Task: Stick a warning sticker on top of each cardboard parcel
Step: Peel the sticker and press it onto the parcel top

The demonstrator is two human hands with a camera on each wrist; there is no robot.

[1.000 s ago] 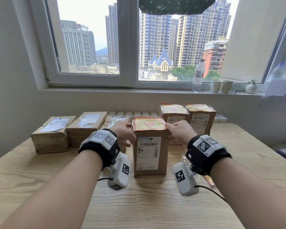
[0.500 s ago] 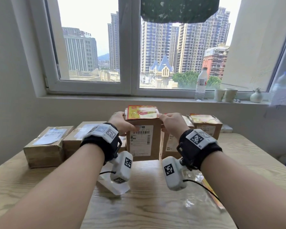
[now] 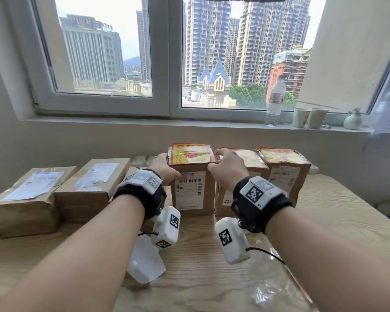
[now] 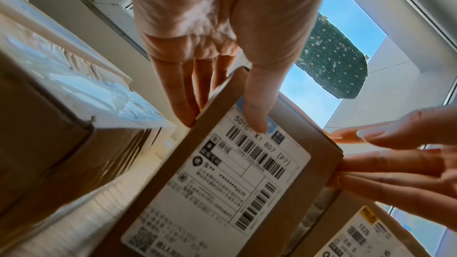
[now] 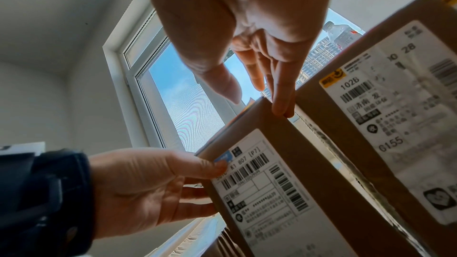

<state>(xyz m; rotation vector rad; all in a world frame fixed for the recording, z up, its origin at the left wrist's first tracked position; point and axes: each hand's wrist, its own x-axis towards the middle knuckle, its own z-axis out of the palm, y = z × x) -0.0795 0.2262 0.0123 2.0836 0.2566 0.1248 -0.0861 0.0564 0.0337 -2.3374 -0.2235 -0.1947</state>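
An upright cardboard parcel [image 3: 193, 192] [image 4: 222, 192] [image 5: 284, 192] with a white shipping label stands in the back row of the table. A yellow-red warning sticker [image 3: 190, 154] covers its top. My left hand [image 3: 164, 168] [image 4: 221, 120] grips its upper left corner, thumb on the label and fingers down the left side. My right hand [image 3: 225, 167] [image 5: 257, 102] touches the upper right edge with straight fingertips, its thumb in the air. Right beside it stand two more parcels [image 3: 254, 163] [image 3: 284, 170] with the same sticker on top.
Two flat parcels [image 3: 27, 194] [image 3: 92, 183] with white labels lie at the left; another is partly hidden behind my left wrist. White backing paper [image 3: 144, 262] and a clear plastic bag [image 3: 268, 278] lie on the wooden table [image 3: 336, 210] near me. A bottle [image 3: 274, 102] and cups [image 3: 309, 118] stand on the sill.
Both hands lifted the stickered parcel from the middle of the table and carried it away from me into the back row beside the other stickered ones. My right thumb has come off it.
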